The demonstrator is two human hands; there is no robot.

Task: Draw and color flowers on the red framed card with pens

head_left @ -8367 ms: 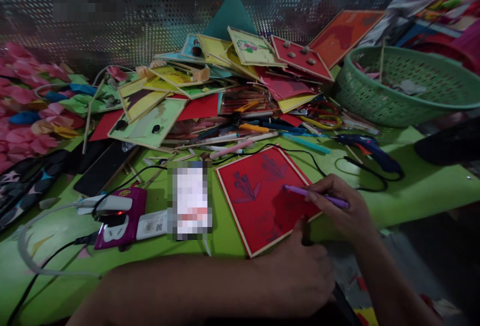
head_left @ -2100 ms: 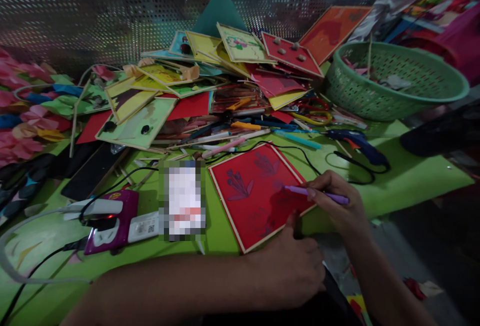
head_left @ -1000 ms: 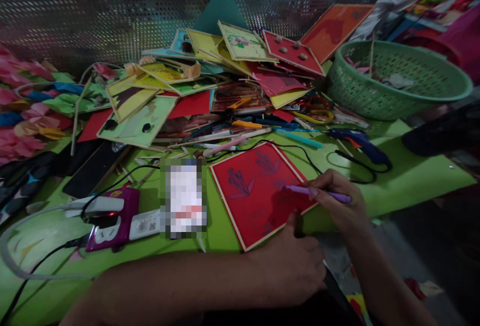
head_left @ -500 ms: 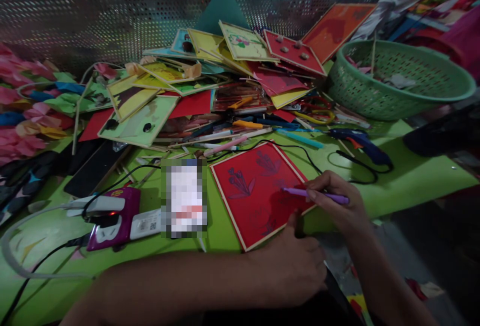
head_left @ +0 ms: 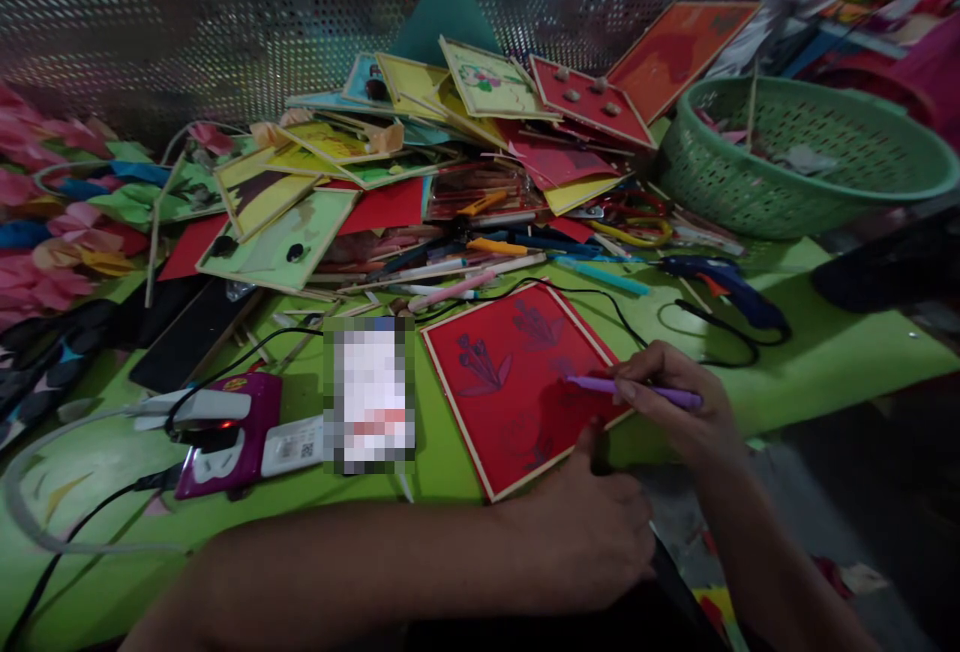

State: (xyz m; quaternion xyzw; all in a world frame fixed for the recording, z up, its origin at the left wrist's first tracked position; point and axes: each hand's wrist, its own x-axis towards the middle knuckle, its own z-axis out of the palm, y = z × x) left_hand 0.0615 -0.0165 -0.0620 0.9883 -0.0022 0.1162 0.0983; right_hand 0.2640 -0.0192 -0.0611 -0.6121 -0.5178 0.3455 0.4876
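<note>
A red card (head_left: 517, 412) framed with thin light wooden strips lies on the green table. Purple flower drawings show on it, with fainter lines near its lower part. My right hand (head_left: 682, 402) pinches a purple marker (head_left: 660, 392), whose tip is at the card's surface right of centre. At the card's near right edge, my left hand (head_left: 592, 522) is closed with its thumb side on the card; its other fingers curl at the border and are partly hidden. The left forearm crosses in front of the card.
Left of the card are a pixelated bright object (head_left: 373, 392) and a magenta power strip (head_left: 259, 432) with cables. Framed colourful cards (head_left: 499, 82) pile up behind, among pens and sticks. A glue gun (head_left: 727, 292) and green basket (head_left: 795, 172) stand right.
The view has shifted very slightly. Both hands stay almost in place, and the marker tip remains near the same spot on the card.
</note>
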